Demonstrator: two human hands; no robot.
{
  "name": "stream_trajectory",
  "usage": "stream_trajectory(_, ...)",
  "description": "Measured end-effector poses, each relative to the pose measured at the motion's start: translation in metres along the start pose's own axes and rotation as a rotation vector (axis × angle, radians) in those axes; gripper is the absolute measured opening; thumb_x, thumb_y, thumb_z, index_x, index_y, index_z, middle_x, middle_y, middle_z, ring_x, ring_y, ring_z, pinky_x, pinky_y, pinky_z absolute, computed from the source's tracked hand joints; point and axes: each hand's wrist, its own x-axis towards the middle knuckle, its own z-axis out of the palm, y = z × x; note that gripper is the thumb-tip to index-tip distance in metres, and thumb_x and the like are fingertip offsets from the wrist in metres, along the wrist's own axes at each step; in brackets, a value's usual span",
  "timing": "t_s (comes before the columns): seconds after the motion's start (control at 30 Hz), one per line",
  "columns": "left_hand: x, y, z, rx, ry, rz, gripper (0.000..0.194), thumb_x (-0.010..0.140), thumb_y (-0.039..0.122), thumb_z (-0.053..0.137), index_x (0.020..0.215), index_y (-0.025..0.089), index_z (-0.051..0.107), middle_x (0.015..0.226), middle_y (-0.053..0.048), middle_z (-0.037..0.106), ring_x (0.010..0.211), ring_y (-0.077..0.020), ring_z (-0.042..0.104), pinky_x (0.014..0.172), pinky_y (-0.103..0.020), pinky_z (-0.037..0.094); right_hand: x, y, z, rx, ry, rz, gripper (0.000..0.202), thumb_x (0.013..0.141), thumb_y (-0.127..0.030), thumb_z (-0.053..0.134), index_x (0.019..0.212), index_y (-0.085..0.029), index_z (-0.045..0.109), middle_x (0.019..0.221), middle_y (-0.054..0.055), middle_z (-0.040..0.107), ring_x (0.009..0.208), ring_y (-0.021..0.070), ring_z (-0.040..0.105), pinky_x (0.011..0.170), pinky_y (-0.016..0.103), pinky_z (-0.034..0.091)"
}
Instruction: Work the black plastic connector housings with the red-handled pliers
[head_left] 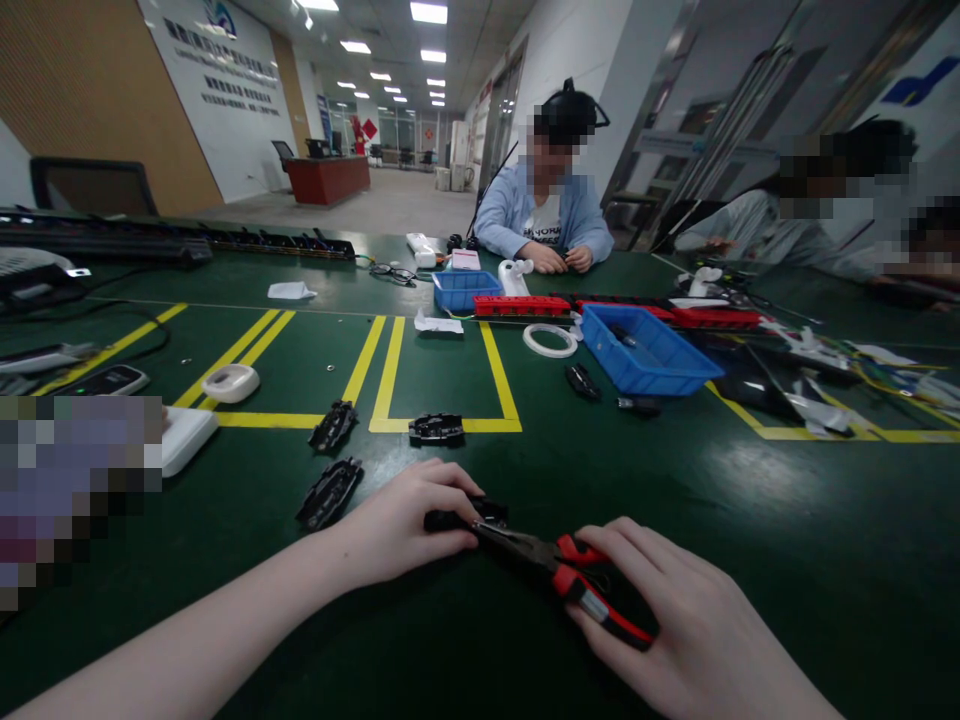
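My left hand [409, 525] grips a small black plastic part [489, 512] just above the green table, its fingers wrapped over the near end. In my right hand [667, 605] are red-and-black long-nose pliers [564, 570], the handles slightly spread. The tips of the pliers touch or nearly touch the black part beside my left fingertips; whether they grip anything there is too small to tell. Similar black plastic shells lie nearby: one shell [330, 493] by my left wrist, another shell [334, 426] behind it, and a third shell [436, 429] on the yellow tape.
A blue bin [645, 350] stands at right, with black pieces [581, 381] in front and a roll of white tape [550, 340] beside it. A smaller blue bin [466, 290] and red strips [523, 306] lie farther back. A person [544, 215] sits across the table.
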Motion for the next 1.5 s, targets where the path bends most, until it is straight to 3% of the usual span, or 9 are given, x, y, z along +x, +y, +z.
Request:
stream_trajectory(0.27, 0.0, -0.001, 0.001, -0.003, -0.003, -0.009, 0.012, 0.087, 0.021, 0.069, 0.099, 0.023, 0.073, 0.118, -0.002, 0.063, 0.11, -0.0209, 0.057, 0.097, -0.041, 0.045, -0.002, -0.001, 0.004, 0.005, -0.027, 0.041, 0.035, 0.078, -0.028, 0.059, 0.112, -0.021, 0.06, 0.092, 0.005, 0.067, 0.074, 0.0178, 0.069, 0.062, 0.03, 0.06)
stream_trajectory(0.67, 0.002, 0.005, -0.001, 0.042, -0.029, -0.005, 0.015, 0.088, 0.023, 0.069, 0.102, 0.025, 0.073, 0.12, -0.003, 0.063, 0.109, -0.0219, 0.056, 0.094, -0.04, 0.047, 0.001, 0.004, -0.006, -0.152, 0.007, -0.064, 0.036, 0.074, -0.03, 0.062, 0.108, -0.019, 0.064, 0.097, 0.009, 0.072, 0.077, 0.0225, 0.071, 0.061, 0.033, 0.06)
stream_trajectory(1.07, 0.002, 0.003, -0.002, 0.05, -0.041, -0.006, 0.016, 0.087, 0.024, 0.07, 0.102, 0.025, 0.074, 0.121, -0.003, 0.063, 0.109, -0.0225, 0.056, 0.095, -0.041, 0.047, -0.002, 0.004, -0.004, -0.101, -0.054, -0.029, 0.035, 0.079, -0.031, 0.059, 0.113, -0.02, 0.062, 0.099, 0.008, 0.071, 0.081, 0.0208, 0.069, 0.067, 0.033, 0.058)
stream_trajectory(1.5, 0.002, 0.004, -0.001, 0.033, -0.031, 0.003, 0.015, 0.087, 0.022, 0.07, 0.101, 0.025, 0.073, 0.12, -0.002, 0.063, 0.109, -0.0222, 0.056, 0.095, -0.041, 0.046, 0.0, 0.0, -0.004, -0.069, -0.024, -0.002, 0.034, 0.076, -0.027, 0.061, 0.109, -0.02, 0.065, 0.096, 0.007, 0.071, 0.079, 0.0208, 0.069, 0.065, 0.032, 0.058)
